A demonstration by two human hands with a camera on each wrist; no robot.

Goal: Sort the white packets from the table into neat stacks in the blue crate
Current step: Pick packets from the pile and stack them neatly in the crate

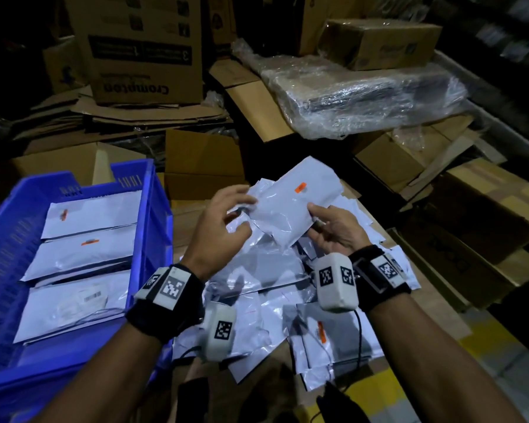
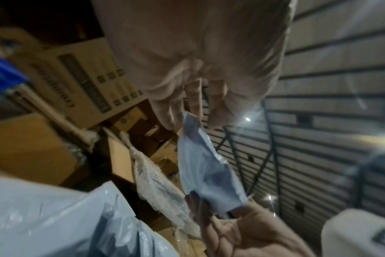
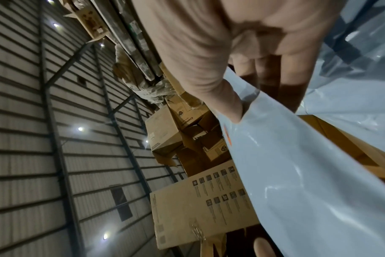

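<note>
A white packet [image 1: 293, 203] with an orange sticker is held up above the loose pile of white packets [image 1: 266, 282] on the table. My left hand [image 1: 242, 213] pinches its left end; the left wrist view shows the fingertips [image 2: 171, 120] closed on a corner of the packet [image 2: 200, 165]. My right hand [image 1: 318, 218] grips the near right edge, thumb on top and fingers underneath, as the right wrist view confirms [image 3: 262, 104]. The blue crate [image 1: 153, 209] stands at the left and holds three rows of stacked white packets [image 1: 83, 254].
Cardboard boxes crowd the back, among them a tall printed one [image 1: 144, 56]. A plastic-wrapped bundle [image 1: 364, 96] lies behind the pile. More boxes [image 1: 471, 224] stand close on the right. An open box [image 1: 202, 166] sits just behind the crate.
</note>
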